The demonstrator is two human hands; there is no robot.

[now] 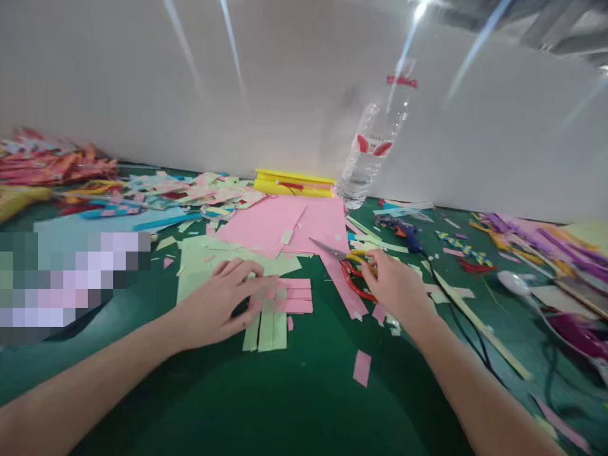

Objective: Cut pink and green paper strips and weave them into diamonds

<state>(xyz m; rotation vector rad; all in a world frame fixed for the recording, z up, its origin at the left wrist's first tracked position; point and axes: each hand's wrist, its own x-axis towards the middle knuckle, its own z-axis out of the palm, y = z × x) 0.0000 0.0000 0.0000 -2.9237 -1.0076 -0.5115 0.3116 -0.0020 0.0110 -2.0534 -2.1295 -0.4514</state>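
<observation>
My left hand (216,304) reaches over a small woven piece of pink and pale green paper strips (273,323), which lies flat on the table. Its fingers are spread, with the index finger and thumb touching the weave near its crossing. To the right, my right hand (396,285) is at the red and yellow handles of a pair of scissors (338,254), fingers curled on them. The blades point up and left over pink paper. Part of the handles is hidden behind the fingers. Pale green sheets (194,263) lie beyond my left hand.
Pink sheets (285,218) lie ahead, before a yellow holder (294,182) and a clear plastic bottle (370,155) by the wall. A glue gun (408,234) trails its black cord on the right. Paper scraps (204,190) lie heaped at back left. A green table (304,405) carries everything.
</observation>
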